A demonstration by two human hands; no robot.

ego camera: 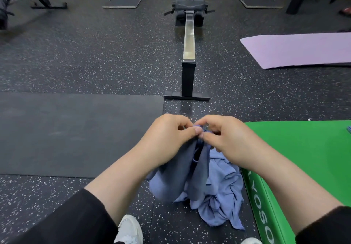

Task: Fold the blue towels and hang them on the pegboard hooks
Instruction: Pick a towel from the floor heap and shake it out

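Two hands pinch the top of a blue cloth towel.

The left hand and right hand meet, thumbs and fingers squeezing the soft blue cloth towel, which hangs down onto a crumpled pile of blue towels on the speckled black rubber floor, beside a green padded box.

Two hands (left, right); one held blue towel; one towel heap; three mats: black, purple, green; one rowing machine; two shoes.
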